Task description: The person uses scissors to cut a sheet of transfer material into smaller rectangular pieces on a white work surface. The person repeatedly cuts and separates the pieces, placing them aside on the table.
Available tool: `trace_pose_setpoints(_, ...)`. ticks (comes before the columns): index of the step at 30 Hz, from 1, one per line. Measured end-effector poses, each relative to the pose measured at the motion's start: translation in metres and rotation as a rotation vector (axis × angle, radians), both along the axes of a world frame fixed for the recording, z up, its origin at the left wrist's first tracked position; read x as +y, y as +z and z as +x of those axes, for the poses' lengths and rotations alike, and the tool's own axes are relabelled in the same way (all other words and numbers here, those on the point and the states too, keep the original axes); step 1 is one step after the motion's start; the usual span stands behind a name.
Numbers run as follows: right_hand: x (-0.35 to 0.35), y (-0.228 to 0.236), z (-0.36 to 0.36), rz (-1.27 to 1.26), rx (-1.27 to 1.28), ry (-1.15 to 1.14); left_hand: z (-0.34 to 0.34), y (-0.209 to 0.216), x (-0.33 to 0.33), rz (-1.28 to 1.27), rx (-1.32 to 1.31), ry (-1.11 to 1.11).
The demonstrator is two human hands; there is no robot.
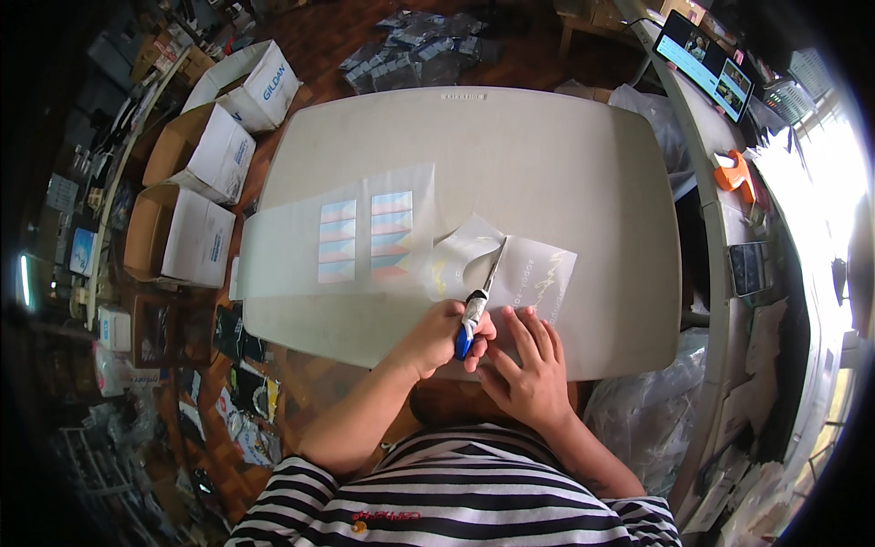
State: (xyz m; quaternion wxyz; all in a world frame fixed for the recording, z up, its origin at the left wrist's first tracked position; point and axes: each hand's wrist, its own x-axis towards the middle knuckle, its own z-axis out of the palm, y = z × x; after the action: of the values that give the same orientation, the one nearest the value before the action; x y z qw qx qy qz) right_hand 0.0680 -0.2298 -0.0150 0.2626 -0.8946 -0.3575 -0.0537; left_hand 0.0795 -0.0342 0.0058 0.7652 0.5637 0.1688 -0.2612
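My left hand (445, 337) is closed around the handles of a pair of scissors (474, 314) with blue and whitish grips. The blades point away from me and lie at the edge of a cut in a translucent sheet (545, 264) with pale gold lettering. On the left of the cut, a flap of the sheet (474, 239) curls up. My right hand (529, 360) lies with spread fingers on the sheet's near part, pressing it to the table (547, 155). Farther left lies a large clear film (301, 228) with two columns of coloured printed rectangles (392, 235).
Several open cardboard boxes (196, 237) stand left of the table. Dark plastic packets (415, 55) lie on the floor beyond it. Along the right runs a counter with a tablet (706, 64), an orange tape dispenser (735, 176) and a phone (750, 268). Clear plastic bags (652, 401) sit below.
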Motion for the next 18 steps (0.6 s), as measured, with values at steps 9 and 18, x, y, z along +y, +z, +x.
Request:
trace_pose_setpoints(9,-0.02,0.008,-0.002,-0.009,0.014,0.044,0.009,-0.005,-0.023,-0.085,-0.045,-0.037)
trace_pose_setpoints(18,-0.029,0.028,0.089,0.096,-0.13,-0.268,-0.056,0.04,-0.003,-0.208,-0.013,-0.246)
